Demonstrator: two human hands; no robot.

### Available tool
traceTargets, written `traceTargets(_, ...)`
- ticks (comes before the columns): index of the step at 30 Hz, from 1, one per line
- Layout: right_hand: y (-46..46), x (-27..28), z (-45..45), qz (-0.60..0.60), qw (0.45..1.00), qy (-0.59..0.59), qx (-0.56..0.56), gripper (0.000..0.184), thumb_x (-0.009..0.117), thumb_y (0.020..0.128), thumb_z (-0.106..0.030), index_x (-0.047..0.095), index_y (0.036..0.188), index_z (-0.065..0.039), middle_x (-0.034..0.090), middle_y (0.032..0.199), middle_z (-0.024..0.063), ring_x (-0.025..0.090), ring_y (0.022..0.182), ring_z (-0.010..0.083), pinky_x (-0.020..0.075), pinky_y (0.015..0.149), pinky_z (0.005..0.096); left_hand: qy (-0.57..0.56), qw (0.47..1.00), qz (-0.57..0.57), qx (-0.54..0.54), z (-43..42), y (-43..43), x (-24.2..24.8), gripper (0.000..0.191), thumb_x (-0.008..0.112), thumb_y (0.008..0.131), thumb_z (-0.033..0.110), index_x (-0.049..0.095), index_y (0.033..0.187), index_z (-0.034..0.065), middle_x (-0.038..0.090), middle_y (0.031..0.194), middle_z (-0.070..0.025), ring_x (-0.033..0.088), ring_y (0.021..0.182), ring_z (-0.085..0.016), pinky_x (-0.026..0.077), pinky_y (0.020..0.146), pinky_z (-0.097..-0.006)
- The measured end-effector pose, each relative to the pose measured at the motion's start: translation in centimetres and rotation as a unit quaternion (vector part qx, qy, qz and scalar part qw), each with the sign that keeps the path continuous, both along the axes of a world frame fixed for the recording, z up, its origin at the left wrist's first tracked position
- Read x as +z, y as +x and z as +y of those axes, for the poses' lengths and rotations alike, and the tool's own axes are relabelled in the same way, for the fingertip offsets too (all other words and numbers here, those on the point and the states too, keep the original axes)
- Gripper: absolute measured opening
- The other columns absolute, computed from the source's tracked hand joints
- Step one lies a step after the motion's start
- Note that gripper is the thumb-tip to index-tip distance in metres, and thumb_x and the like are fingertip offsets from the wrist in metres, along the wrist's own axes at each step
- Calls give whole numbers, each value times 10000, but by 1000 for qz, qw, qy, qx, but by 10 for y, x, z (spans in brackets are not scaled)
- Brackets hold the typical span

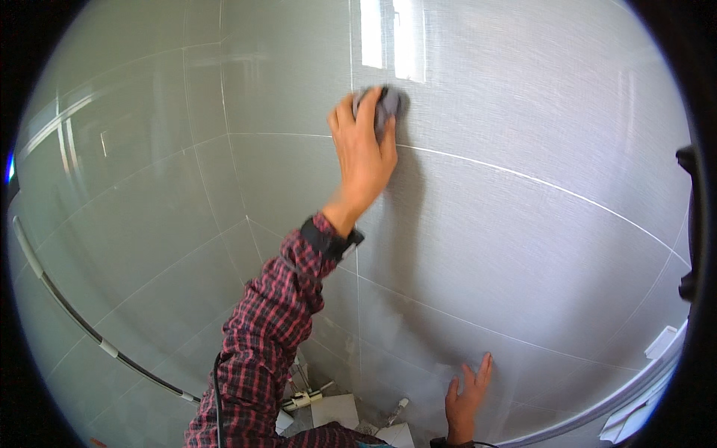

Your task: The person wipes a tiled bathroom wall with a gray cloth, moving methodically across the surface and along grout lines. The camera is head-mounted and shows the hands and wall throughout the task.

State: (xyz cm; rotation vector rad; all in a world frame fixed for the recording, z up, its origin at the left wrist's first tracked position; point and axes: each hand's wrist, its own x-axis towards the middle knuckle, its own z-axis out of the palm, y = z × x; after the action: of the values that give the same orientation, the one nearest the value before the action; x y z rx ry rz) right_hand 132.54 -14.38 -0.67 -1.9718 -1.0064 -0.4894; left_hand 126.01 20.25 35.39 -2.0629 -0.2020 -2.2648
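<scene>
My left hand (pixel 363 143) grips a crumpled grey cloth or pad (pixel 387 109) and presses it against the glossy grey wall tile (pixel 532 241), just above a pale horizontal joint. Its arm reaches up from the lower left in a red and black checked sleeve with a black band at the wrist. Low on the right, my right hand (pixel 469 395) holds nothing; its fingers are spread close to the same wall, and whether the palm touches it is hard to tell.
On the left, a curved metal rail (pixel 73 313) runs along the picture's edge. Below stand a pale tool or fitting (pixel 302 399) and light tile pieces (pixel 335 411). White folded material (pixel 636 414) lies at the lower right. A black cable (pixel 217 400) hangs by my left sleeve.
</scene>
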Motion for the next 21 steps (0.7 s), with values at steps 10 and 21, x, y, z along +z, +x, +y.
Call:
traceTargets(10,-53,-38,-39,65,997,-3,-40,299,660,880,9,643,1178,24,336,1585,323,355,1436,527,329,1156,573,84,983,144,71,-44,-10,-78,572,725,837,54,636,1390,169,488,1439,-203,407,1348,-417,360,1058,-535)
traceTargets(21,-53,-32,-57,54,996,-33,-65,296,696,862,-18,671,1155,10,382,1544,310,413,1389,507,409,1073,540,39,995,60,-74,-68,42,-63,503,650,857,-21,657,1338,129,496,1404,-207,411,1337,-409,366,1034,-508)
